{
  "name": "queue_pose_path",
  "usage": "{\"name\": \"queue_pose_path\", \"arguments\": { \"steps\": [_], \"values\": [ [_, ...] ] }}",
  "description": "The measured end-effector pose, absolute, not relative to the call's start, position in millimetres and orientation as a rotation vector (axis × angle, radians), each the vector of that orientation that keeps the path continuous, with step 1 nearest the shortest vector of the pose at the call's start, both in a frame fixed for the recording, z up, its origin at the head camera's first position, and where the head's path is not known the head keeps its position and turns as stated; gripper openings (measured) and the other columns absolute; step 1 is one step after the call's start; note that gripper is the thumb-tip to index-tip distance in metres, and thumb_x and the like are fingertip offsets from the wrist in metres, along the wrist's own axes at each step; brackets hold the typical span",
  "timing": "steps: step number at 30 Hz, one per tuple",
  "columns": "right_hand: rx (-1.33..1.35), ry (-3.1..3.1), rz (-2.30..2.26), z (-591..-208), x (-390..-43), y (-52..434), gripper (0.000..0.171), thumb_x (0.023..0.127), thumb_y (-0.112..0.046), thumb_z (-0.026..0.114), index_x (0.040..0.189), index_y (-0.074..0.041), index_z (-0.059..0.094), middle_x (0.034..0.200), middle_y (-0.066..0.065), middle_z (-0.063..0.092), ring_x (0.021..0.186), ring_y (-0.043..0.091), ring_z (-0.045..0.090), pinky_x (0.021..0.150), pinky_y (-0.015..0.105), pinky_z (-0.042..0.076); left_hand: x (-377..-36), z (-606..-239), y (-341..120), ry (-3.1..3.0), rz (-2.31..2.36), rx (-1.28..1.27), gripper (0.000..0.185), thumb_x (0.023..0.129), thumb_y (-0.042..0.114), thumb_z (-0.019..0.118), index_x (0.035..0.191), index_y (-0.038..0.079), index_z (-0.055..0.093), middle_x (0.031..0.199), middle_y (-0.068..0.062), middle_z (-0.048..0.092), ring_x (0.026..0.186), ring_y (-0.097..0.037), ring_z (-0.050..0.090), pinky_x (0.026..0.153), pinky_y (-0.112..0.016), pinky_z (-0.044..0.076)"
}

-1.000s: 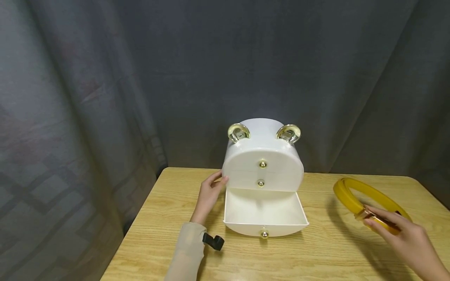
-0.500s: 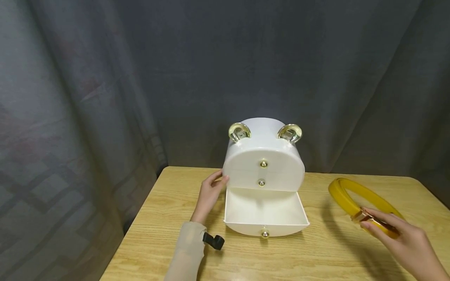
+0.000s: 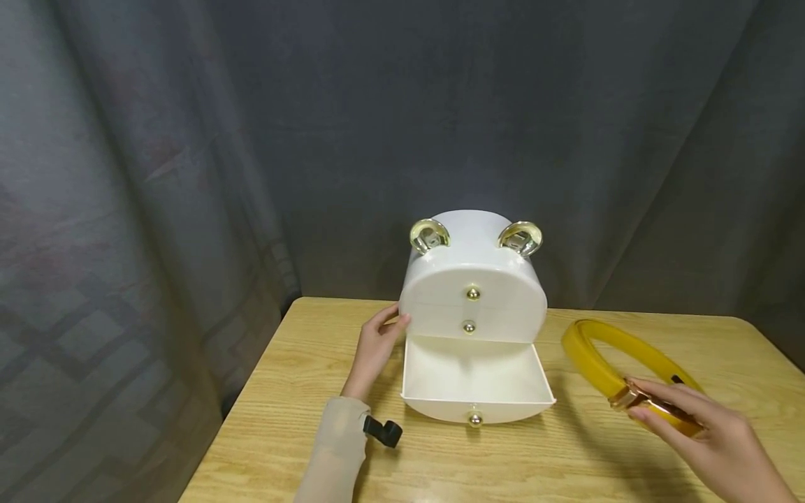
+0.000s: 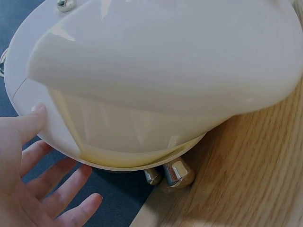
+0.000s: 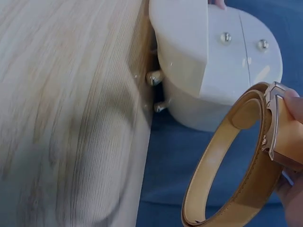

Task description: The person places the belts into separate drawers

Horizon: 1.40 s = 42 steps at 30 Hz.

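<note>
A white storage box [image 3: 440, 300] with gold ears and gold knobs stands on the table. Its bottom drawer [image 3: 474, 374] is pulled out, and no contents show in it. My left hand [image 3: 374, 346] steadies the box's left side; in the left wrist view the thumb [image 4: 39, 111] lies on the front face and the loosely spread fingers are by the rounded side. To the right of the drawer, my right hand [image 3: 717, 426] holds a coiled yellow belt [image 3: 594, 363] above the table, pinching it near the metal buckle [image 3: 627, 395]. The belt's loop points toward the box.
The wooden table [image 3: 302, 363] reaches back to a dark grey curtain [image 3: 352, 154]. More curtain [image 3: 113, 293] hangs along the left side. A black strap piece [image 3: 383, 432] sticks out from the left sleeve. Small feet [image 4: 180, 172] hold the box off the tabletop.
My right hand has carried the belt leftward, closer to the box's open drawer. My left hand stays at the box's side, and the drawer has not moved.
</note>
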State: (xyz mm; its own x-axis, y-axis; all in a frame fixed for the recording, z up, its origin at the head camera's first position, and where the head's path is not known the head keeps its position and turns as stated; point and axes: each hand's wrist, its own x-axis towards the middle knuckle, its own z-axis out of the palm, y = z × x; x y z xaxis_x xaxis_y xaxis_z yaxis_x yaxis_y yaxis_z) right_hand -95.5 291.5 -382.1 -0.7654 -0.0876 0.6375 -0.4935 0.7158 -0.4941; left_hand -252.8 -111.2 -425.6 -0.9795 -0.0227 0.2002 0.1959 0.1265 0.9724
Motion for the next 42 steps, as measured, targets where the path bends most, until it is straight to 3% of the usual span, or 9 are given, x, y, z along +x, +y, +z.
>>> {"name": "queue_pose_path", "arguments": {
  "steps": [8, 15, 22, 28, 42],
  "values": [
    [0.508, -2.359, 0.938, -378.1, -86.1, 278.7, 0.057, 0.065, 0.013, 0.084, 0.115, -0.013, 0.074, 0.117, -0.014, 0.068, 0.102, -0.014, 0.056, 0.072, 0.003, 0.047, -253.1, -425.7, -111.2, -2.230, -1.971, -0.178, 0.047, 0.096, 0.032, 0.068, 0.137, 0.010, 0.060, 0.138, -0.010, 0.058, 0.112, -0.027, 0.063, 0.093, -0.042, 0.052],
    [0.558, -2.336, 0.897, -376.8, -82.6, 267.3, 0.054, 0.064, 0.009, 0.086, 0.113, -0.012, 0.075, 0.114, -0.024, 0.062, 0.090, -0.013, 0.057, 0.057, 0.008, 0.047, -252.6, -425.8, -111.6, -2.212, -1.988, -0.186, 0.047, 0.096, 0.029, 0.068, 0.137, 0.008, 0.060, 0.137, -0.011, 0.058, 0.112, -0.028, 0.063, 0.093, -0.041, 0.052],
    [0.571, -2.360, 0.895, -374.3, -79.3, 259.0, 0.057, 0.062, 0.008, 0.087, 0.113, -0.015, 0.075, 0.110, -0.020, 0.065, 0.093, -0.012, 0.056, 0.057, 0.008, 0.047, -251.9, -425.7, -112.0, -2.205, -1.989, -0.193, 0.047, 0.097, 0.030, 0.067, 0.137, 0.006, 0.060, 0.137, -0.012, 0.059, 0.112, -0.028, 0.064, 0.093, -0.041, 0.053],
    [0.550, -2.407, 0.935, -371.9, -77.2, 250.5, 0.058, 0.063, 0.007, 0.086, 0.114, -0.017, 0.075, 0.100, -0.016, 0.068, 0.080, -0.004, 0.058, 0.054, 0.010, 0.047, -252.7, -425.8, -112.5, -2.201, -2.003, -0.188, 0.047, 0.096, 0.030, 0.068, 0.137, 0.008, 0.060, 0.137, -0.010, 0.059, 0.112, -0.027, 0.063, 0.093, -0.040, 0.053],
    [0.791, -2.314, 0.970, -368.8, -76.2, 234.0, 0.061, 0.061, 0.012, 0.085, 0.117, -0.011, 0.073, 0.099, -0.008, 0.070, 0.082, -0.001, 0.060, 0.057, 0.011, 0.048, -252.7, -425.5, -112.1, -2.215, -2.001, -0.181, 0.048, 0.096, 0.031, 0.068, 0.138, 0.008, 0.059, 0.138, -0.011, 0.058, 0.113, -0.028, 0.063, 0.095, -0.042, 0.052]
  ]
}}
